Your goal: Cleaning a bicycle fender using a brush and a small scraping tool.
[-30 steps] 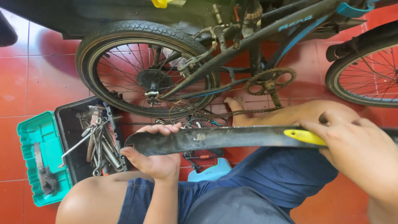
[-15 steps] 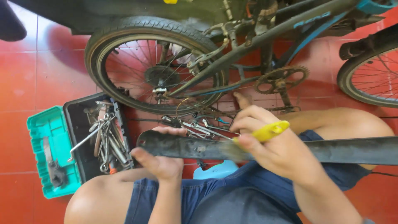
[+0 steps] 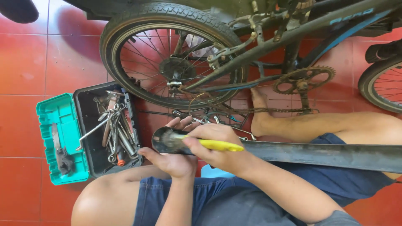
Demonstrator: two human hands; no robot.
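Note:
A flat black rubber inner tube (image 3: pixel 318 155) stretches across my lap from the right edge to its folded end at centre. My left hand (image 3: pixel 171 157) cups that folded end from below, fingers curled around it. My right hand (image 3: pixel 215 144) grips a brush with a yellow handle (image 3: pixel 220 145); its bristles rest on the tube's end near my left fingers. I sit on the floor in blue shorts, one bare leg (image 3: pixel 326 125) stretched toward the bicycle.
A bicycle lies ahead: rear wheel (image 3: pixel 171 54) top centre, chainring (image 3: pixel 303 79) and loose chain (image 3: pixel 268 111) on the red tiled floor, second wheel (image 3: pixel 383 83) at right. An open teal and black toolbox (image 3: pixel 63 138) full of wrenches stands at left.
My right hand has slid left along the tube with the brush, from the right side to the folded end. The view has shifted slightly; my left hand keeps its hold.

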